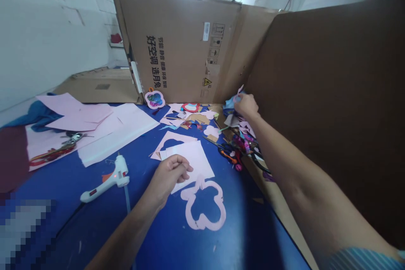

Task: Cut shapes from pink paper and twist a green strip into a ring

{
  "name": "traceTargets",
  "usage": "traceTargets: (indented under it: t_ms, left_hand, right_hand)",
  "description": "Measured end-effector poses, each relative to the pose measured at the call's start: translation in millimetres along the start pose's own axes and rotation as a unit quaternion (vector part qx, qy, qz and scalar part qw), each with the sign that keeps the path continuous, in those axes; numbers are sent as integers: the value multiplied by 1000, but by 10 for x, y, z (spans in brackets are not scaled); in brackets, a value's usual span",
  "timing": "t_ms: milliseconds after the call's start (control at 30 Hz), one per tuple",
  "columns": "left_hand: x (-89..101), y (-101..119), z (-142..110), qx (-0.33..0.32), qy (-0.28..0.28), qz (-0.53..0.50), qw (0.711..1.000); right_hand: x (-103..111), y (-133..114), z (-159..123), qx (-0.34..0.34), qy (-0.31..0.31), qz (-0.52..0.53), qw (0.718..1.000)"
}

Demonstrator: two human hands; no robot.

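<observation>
Blue tabletop point(202, 244) — left hand point(167, 177) curled shut over pink card point(193, 164), right hand point(246, 106) pinching a paper scrap point(238, 95) half-hidden by fingers.

Black printed characters point(152, 57) reading 好空调, sideways on the cardboard carton point(180, 38)

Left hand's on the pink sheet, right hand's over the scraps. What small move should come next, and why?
Probably draw the right hand back from the scrap pile toward the pink paper sheet in the left hand: its fingers sit at the pile's far edge by the cardboard, while the sheet lies nearer the glue gun.
</observation>
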State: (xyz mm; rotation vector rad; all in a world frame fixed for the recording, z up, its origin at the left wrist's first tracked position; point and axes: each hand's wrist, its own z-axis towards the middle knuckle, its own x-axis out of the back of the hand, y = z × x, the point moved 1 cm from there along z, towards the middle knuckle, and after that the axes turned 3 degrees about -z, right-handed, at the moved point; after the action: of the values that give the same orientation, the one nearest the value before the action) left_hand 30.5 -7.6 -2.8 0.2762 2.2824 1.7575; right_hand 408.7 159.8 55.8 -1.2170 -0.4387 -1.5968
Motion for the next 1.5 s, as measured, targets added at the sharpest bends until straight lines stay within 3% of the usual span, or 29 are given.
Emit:
traceTargets:
  t_ms: [67,200,400,533,700,800,867,933,1033,1133,1233,1333,1433,1500]
  left_hand:
    - [-4,0,3,0,-1,2,1000]
    - [0,8,8,-2,2,10,1000]
    - [12,23,-3,-4,6,6,1000]
    - [37,31,3,-10,17,-10,1000]
    - [46,53,8,-29,19,-31,999]
    - [30,56,-6,-34,12,-42,998]
    - [19,62,-22,-40,15,-43,998]
    - [8,78,-43,-61,17,-41,997]
    - [-11,111,-74,-111,-2,-49,993]
    - [-20,121,-82,-139,-31,-72,987]
    - [-1,104,-58,-148,-20,-91,985]
    - [29,85,-20,-154,4,-87,984]
    - [36,73,7,-153,12,-76,985]
    - [25,66,15,-153,12,-65,986]
  right_hand:
    - [-46,-113,-151,3,5,-23,1000]
    - [-286,-387,-310,45,-103,-19,993]
    - [-576,-526,-383,64,-178,14,982]
    - [-452,-486,-473,52,-161,74,983]
    - [-74,-458,-826,57,-156,215,962]
    - [181,-461,-1194,52,-177,313,932]
    - [339,-486,-1468,4,-228,478,848]
    - [469,-548,-1740,-25,-282,569,772]
    - [556,-701,-2108,-50,-369,607,702]
    - [527,-868,-2386,-31,-373,618,692]
    - [465,-976,-2555,12,-364,620,695]
    - [446,-996,-2625,46,-368,627,685]
    - [446,-961,-2648,44,-378,651,657]
    - [433,-938,-2664,44,-380,651,656]
